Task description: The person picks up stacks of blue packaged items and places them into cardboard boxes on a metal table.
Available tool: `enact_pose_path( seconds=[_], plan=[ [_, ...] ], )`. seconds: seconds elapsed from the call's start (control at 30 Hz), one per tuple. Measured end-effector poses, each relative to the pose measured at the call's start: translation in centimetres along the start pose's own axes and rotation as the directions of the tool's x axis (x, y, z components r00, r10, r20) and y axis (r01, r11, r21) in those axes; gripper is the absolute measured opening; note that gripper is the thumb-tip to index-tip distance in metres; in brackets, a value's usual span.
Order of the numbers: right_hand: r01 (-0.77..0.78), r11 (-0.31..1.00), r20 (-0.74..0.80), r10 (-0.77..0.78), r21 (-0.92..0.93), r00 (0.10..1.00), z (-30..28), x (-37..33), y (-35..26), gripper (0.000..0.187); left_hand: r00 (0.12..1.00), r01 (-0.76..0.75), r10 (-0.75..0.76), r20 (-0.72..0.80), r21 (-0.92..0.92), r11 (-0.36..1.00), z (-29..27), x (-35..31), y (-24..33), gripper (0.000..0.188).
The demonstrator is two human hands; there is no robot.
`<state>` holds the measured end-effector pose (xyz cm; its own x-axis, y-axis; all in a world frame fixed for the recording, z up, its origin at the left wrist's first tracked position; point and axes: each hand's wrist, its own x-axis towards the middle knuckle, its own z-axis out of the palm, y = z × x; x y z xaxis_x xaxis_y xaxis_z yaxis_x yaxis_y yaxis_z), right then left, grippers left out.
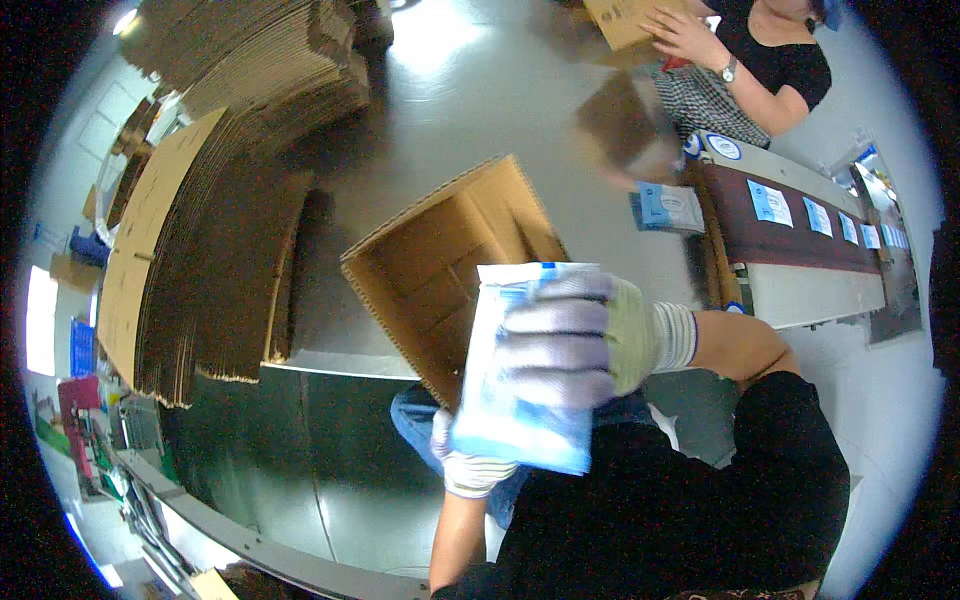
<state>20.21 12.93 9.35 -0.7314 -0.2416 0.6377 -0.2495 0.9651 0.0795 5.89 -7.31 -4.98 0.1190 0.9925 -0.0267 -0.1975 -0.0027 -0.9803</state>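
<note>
A white-and-blue soft packet (530,440) is in my right hand (580,340), whose gloved fingers lie across its face. The packet is slightly blurred and is held over the near side of an open cardboard box (440,270). My left hand (470,472), also gloved, is below the packet's lower left corner, close to the box's near corner. The packet hides most of its fingers, so I cannot tell whether it grips the packet or the box. Inside the tilted box, bare brown walls show; the packet covers part of its opening.
Stacks of flattened cardboard (170,270) stand at left and far left. On the right, a conveyor belt (740,230) carries several blue-and-white packets, with more packets (670,208) at its end. Across the metal table (420,110), a co-worker's hand (690,38) is at another box (630,22).
</note>
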Motion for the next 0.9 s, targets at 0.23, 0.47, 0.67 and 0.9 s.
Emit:
enact_pose_path(
  seconds=[0.23,0.47,0.67,0.9],
  plan=[
    [-0.15,0.927,0.597,0.338,-0.343,0.728,7.3,-1.0,-0.7,0.039,0.698,0.048,-0.711,0.082,-0.997,-0.067,-0.4,2.2,-2.7,0.027],
    [-0.234,0.97,0.927,0.024,0.07,0.374,6.2,-2.3,-1.4,0.044,0.733,0.047,-0.676,0.08,-0.997,-0.066,-0.6,2.0,-1.3,0.026],
    [-0.261,0.914,0.267,0.18,0.311,0.947,4.2,-2.9,-2.0,0.034,0.646,0.133,-0.744,0.171,-0.985,-0.111,1.3,2.6,-0.9,0.025],
    [-0.488,0.867,0.005,0.49,0.099,0.872,0.7,-7.9,1.1,0.031,0.658,0.077,-0.731,0.18,-0.982,-0.172,1.9,3.8,-1.7,0.014]
  ],
)
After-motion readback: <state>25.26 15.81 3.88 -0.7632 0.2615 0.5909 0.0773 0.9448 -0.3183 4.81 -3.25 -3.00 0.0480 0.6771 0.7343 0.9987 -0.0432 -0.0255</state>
